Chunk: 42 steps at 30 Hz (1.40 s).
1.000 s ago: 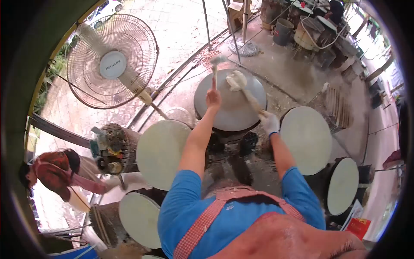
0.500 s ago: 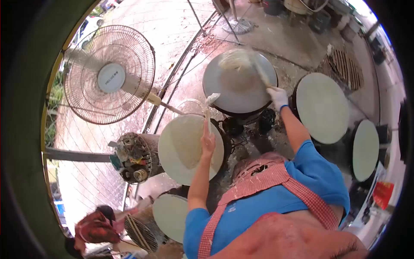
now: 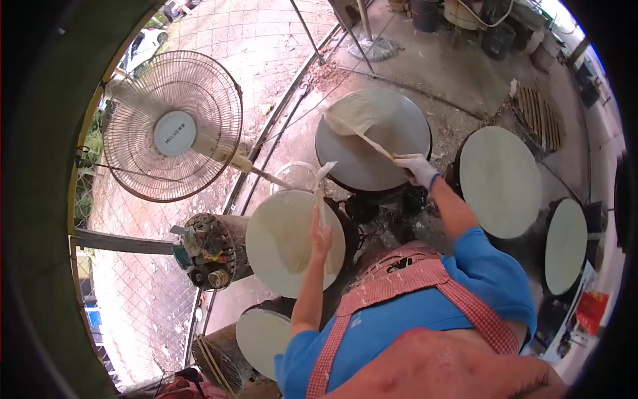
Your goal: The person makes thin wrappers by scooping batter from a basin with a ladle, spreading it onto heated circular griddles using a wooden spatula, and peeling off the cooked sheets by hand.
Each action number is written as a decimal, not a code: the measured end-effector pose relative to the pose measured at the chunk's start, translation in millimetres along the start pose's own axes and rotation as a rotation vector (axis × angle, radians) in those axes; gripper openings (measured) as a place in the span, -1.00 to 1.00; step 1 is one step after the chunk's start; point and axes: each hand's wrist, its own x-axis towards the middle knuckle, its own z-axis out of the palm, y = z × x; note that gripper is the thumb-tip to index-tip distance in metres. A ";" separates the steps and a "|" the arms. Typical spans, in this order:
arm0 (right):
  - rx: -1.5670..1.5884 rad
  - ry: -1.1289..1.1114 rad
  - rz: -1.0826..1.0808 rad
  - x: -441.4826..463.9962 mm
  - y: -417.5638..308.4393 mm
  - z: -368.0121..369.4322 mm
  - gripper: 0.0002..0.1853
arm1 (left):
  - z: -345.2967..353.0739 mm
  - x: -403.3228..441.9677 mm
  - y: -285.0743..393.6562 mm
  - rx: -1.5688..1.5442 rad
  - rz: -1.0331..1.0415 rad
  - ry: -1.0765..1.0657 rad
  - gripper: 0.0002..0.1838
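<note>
My right hand [image 3: 417, 171], in a white glove, is closed round the handle of a spreader [image 3: 375, 145]. The spreader reaches over the round griddle [image 3: 369, 166] in front of me. A fan of pale batter [image 3: 352, 113] covers the griddle's far left part; the near part shows bare grey metal. My bare left hand [image 3: 320, 237] grips a scraper [image 3: 324, 174], its batter-coated end pointing up and away. This hand is above a second griddle, covered by a pale round sheet [image 3: 266, 246] with a darker patch in the middle.
More pale rounds lie on griddles at right [image 3: 500, 183], far right [image 3: 566, 246] and lower left [image 3: 262, 339]. A large fan [image 3: 175, 126] stands left, near a drum topped with clutter [image 3: 207, 253]. A white bucket [image 3: 297, 166] stands behind the left griddle. Part of a person [image 3: 183, 386] shows at lower left.
The spreader has swung leftward, and the batter has gone from a small clump to a wide fan. My left hand stays about where it was. The person at lower left has mostly left the view.
</note>
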 end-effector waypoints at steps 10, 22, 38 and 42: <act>0.108 -0.177 0.179 34.9 -10.3 -49.0 -0.69 | 8.7 -48.7 53.7 -0.588 -0.779 -0.013 -0.25; -0.069 -0.384 0.181 79.0 -17.2 -85.8 -0.66 | 22.1 -84.0 100.8 -0.804 -0.991 0.071 -0.24; -0.254 -0.553 0.024 128.7 -76.7 -91.0 -0.63 | 17.0 -104.9 129.0 -0.906 -1.024 0.170 -0.28; -0.354 -0.597 0.107 126.5 -82.6 -67.9 -0.58 | 19.7 -111.9 128.8 -0.944 -1.073 0.243 -0.28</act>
